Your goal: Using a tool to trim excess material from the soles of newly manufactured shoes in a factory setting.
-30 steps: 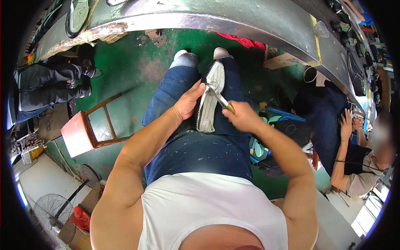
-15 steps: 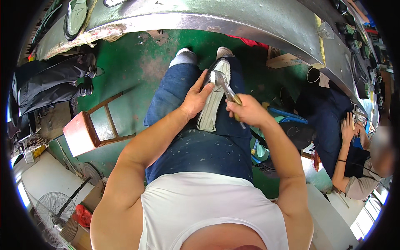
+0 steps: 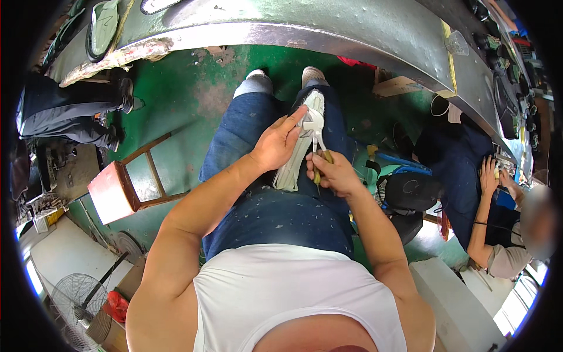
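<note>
A long shoe (image 3: 288,171) lies bottom up along my lap, its whitish underside showing and its dark upper edge visible round the toe. My left hand (image 3: 277,144) grips its left side near the toe end, with the fingers beside the pliers' head. In my right hand (image 3: 333,173) is a pair of pliers (image 3: 317,134) with yellowish handles, which stand somewhat apart. The pliers' metal head lies over the front part of the underside, near my left fingertips. What the jaws hold, if anything, cannot be made out.
A metal-topped bench (image 3: 281,34) curves across the far side, with pale shoe soles (image 3: 105,28) at its left. A reddish stool (image 3: 111,190) lies tipped at left, near a fan (image 3: 76,302). Another person (image 3: 489,217) sits at right; someone's dark-trousered legs (image 3: 76,105) show at left.
The pliers have swung more upright and their handles have spread. My right hand has come nearer and inward. My left hand has shifted slightly along the shoe. The legs at left have moved.
</note>
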`<action>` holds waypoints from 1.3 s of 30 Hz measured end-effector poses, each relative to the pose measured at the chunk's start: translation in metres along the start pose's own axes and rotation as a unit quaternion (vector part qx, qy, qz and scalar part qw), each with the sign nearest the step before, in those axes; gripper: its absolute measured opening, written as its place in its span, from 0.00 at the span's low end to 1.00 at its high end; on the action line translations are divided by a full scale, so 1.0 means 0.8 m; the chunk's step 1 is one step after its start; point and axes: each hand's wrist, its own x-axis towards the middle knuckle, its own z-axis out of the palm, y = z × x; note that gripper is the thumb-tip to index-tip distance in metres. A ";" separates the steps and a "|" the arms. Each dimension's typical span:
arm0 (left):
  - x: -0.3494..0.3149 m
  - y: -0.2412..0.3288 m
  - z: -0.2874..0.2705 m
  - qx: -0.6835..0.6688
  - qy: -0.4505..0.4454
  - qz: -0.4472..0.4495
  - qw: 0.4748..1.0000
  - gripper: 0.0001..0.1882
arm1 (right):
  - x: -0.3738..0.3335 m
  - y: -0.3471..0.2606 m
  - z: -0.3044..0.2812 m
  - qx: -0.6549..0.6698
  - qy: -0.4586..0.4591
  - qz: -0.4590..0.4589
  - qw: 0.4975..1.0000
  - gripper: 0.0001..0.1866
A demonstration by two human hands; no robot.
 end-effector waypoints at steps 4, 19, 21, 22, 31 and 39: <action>0.006 0.006 -0.010 0.064 -0.022 -0.020 0.998 0.23 | -0.018 -0.018 -0.030 0.072 -0.075 0.068 0.992 0.16; 0.011 0.008 0.006 0.039 -0.018 -0.175 0.984 0.38 | 0.014 -0.058 -0.028 -0.462 0.069 -0.254 0.847 0.22; 0.008 0.002 0.000 0.040 -0.031 -0.157 0.986 0.39 | 0.011 -0.053 -0.027 -0.563 0.072 -0.255 0.783 0.21; 0.006 -0.005 -0.001 -0.006 -0.047 -0.164 0.985 0.36 | 0.003 -0.054 -0.032 -0.516 0.063 -0.204 0.830 0.19; 0.037 0.005 -0.040 -0.235 -0.193 -0.316 0.899 0.22 | -0.068 -0.079 -0.020 -0.513 -0.098 -0.051 0.851 0.19; 0.040 -0.002 -0.026 -0.235 -0.187 -0.326 0.896 0.21 | -0.067 -0.064 0.038 -0.743 0.062 -0.247 0.619 0.15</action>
